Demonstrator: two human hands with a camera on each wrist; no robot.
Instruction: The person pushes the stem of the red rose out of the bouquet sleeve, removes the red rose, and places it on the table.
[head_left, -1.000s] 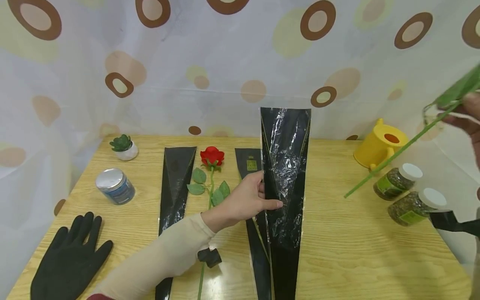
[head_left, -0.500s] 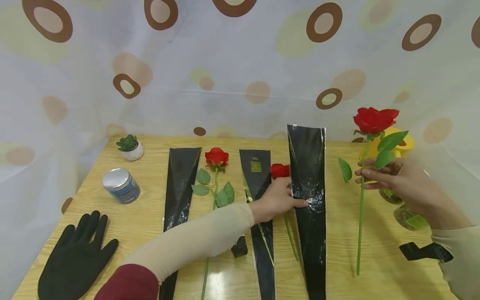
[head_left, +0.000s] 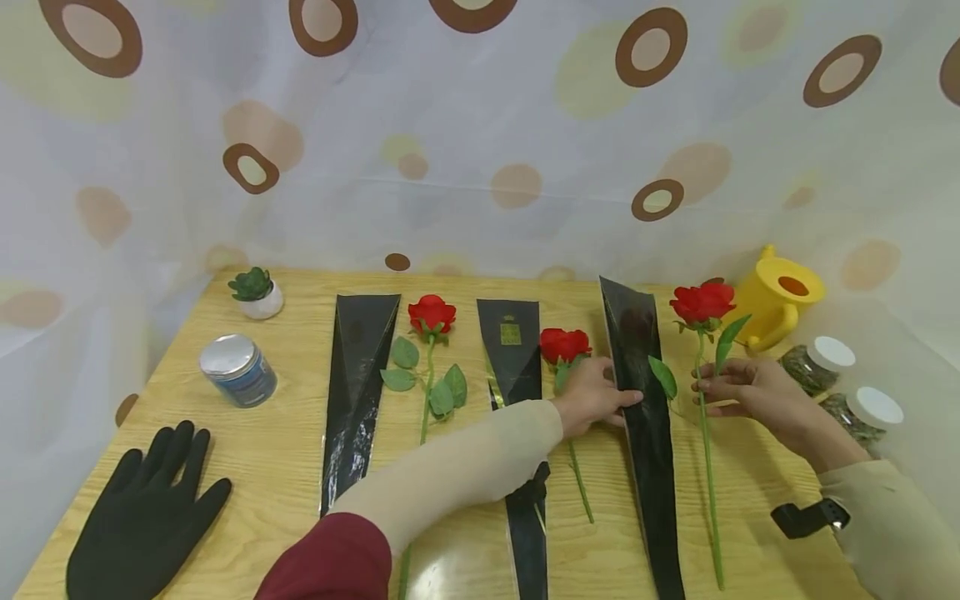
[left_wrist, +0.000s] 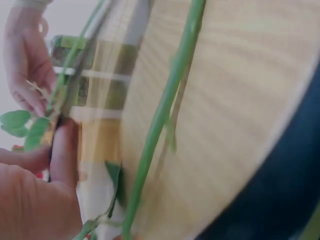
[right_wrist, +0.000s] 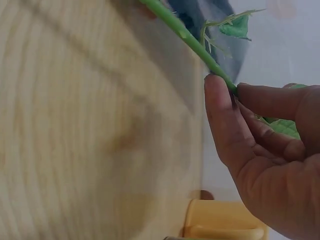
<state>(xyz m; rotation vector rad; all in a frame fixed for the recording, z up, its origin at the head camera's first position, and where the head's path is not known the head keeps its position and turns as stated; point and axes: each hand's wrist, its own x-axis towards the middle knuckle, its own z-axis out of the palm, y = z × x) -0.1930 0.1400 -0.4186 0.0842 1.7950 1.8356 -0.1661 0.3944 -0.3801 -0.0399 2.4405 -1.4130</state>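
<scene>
My left hand (head_left: 592, 396) pinches a black flower sleeve (head_left: 651, 450) by its left edge, thumb in front, and the sleeve stands tilted on edge. Just right of it, my right hand (head_left: 765, 404) pinches the green stem of a red artificial rose (head_left: 702, 304) below the bloom. In the right wrist view, thumb and fingertips meet on that stem (right_wrist: 192, 42). A leaf of this rose overlaps the sleeve in the head view. Behind my left wrist lies a second red rose (head_left: 564, 344), partly hidden. The left wrist view has a green stem (left_wrist: 162, 112) crossing close by.
Two more black sleeves, one gold-labelled (head_left: 512, 362) and one plain (head_left: 358, 375), flank a third rose (head_left: 432, 315). A black glove (head_left: 146, 517), a tin (head_left: 238, 371) and a potted succulent (head_left: 257, 292) are left. A yellow watering can (head_left: 772, 304) and two jars (head_left: 862, 417) stand right.
My left hand has carried the sleeve rightward, lowering and tilting it, which uncovers the second rose. My right hand has brought its rose in from the far right, down beside the sleeve.
</scene>
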